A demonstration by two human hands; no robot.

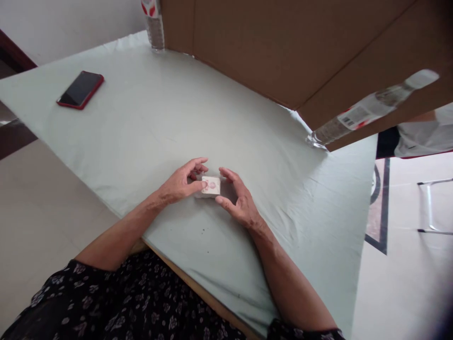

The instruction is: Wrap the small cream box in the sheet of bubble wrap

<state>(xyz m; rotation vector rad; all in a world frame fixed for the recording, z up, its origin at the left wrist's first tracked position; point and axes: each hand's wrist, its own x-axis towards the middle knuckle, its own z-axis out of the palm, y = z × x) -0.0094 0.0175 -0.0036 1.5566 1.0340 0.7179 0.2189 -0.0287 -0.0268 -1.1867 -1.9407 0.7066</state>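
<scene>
On the green cloth lies a small white block with red print on top [213, 185], which looks like a stack of playing cards. My left hand [182, 182] is on its left side, with the thumb tip resting on the block's left edge and the fingers curved apart beyond it. On the other side my right hand [239, 198] is open and curved, its thumb close to the block's near right corner. I cannot tell whether that thumb touches it. Neither hand is closed around the block.
A phone in a red case [80, 89] lies at the far left of the cloth-covered table [141, 113]. A large brown cardboard panel [247, 47] stands at the back, with a plastic bottle [155, 30] at its left and another bottle [368, 111] at its right. A person's light clothing [424, 134] shows beyond.
</scene>
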